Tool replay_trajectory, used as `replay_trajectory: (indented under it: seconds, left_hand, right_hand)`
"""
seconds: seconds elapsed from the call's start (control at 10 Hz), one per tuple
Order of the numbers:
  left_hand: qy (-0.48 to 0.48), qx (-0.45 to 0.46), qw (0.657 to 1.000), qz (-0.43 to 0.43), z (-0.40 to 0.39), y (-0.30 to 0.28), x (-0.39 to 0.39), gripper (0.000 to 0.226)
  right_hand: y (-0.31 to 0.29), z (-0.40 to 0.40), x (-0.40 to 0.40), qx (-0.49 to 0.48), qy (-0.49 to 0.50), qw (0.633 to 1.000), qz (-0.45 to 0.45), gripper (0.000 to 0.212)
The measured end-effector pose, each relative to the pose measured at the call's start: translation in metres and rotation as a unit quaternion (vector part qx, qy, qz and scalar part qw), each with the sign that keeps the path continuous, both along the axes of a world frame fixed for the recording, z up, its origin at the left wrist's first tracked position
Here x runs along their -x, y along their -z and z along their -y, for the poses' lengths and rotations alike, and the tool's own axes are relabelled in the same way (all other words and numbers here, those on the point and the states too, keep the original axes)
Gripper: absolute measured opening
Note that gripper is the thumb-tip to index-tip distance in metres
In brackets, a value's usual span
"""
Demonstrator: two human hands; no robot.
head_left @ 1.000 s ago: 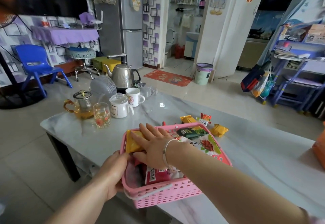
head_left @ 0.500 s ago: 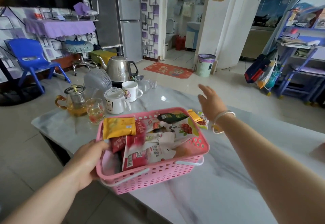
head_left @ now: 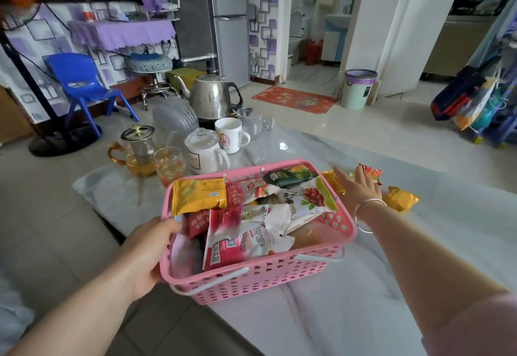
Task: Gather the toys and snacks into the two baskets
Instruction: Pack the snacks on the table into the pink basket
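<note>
A pink plastic basket (head_left: 260, 277) full of snack packets sits at the near edge of the marble table (head_left: 391, 244). My left hand (head_left: 149, 246) grips its left rim, thumb over the edge. My right hand (head_left: 356, 188) reaches past the basket's far right corner, fingers straight, over loose packets on the table: a red packet (head_left: 372, 172) at the fingertips, a yellow packet (head_left: 401, 199) to the right, and an orange-yellow one (head_left: 333, 182) beside the basket. Whether the fingers touch the red packet I cannot tell.
A tea set crowds the table's far left: steel kettle (head_left: 214, 98), glass teapot (head_left: 137, 151), glass cup (head_left: 170, 165), lidded white pot (head_left: 205, 154), white mug (head_left: 230, 139), clear plates (head_left: 174, 116). A blue chair (head_left: 81, 84) and bin (head_left: 359, 88) stand on the floor.
My right hand left the basket's inside and swung right to the loose packets behind it, then lowered onto them. The basket slid a little toward the table's near edge under my left hand.
</note>
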State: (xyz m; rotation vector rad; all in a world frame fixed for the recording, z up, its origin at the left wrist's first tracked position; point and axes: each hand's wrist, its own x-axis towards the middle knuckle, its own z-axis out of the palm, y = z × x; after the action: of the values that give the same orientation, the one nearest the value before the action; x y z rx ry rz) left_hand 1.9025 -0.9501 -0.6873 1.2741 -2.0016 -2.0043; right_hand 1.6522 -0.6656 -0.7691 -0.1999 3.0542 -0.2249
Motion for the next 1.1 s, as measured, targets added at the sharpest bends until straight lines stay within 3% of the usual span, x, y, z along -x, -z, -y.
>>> replay_trajectory:
  seconds: [0.2, 0.4, 0.5, 0.8, 1.0, 1.1]
  left_hand:
    - [-0.017, 0.043, 0.999, 0.007, 0.001, 0.009, 0.003, 0.027]
    - [-0.008, 0.016, 1.000, -0.005, 0.000, 0.007, 0.004, 0.015]
    - [-0.014, 0.004, 1.000, -0.004, -0.003, 0.007, 0.004, 0.020]
    - [0.006, -0.014, 1.000, -0.021, -0.022, -0.014, -0.010, 0.012]
    - [0.046, -0.009, 0.998, -0.034, -0.036, -0.034, -0.036, 0.015]
    - [0.069, -0.011, 0.997, -0.038, -0.042, -0.044, -0.050, 0.021]
  right_hand:
    - [0.023, 0.008, 0.023, -0.004, -0.008, 1.000, -0.024, 0.064]
    - [0.038, 0.008, 0.022, 0.007, 0.008, 0.995, -0.100, 0.037]
    - [0.033, 0.001, 0.012, 0.047, 0.011, 0.991, -0.124, 0.034]
    - [-0.079, -0.018, -0.050, 0.211, -0.063, 0.942, -0.252, 0.031]
    - [-0.171, 0.015, -0.154, 0.260, -0.252, 0.897, -0.252, 0.037]
    - [-0.184, 0.045, -0.217, 0.181, -0.379, 0.884, -0.207, 0.046]
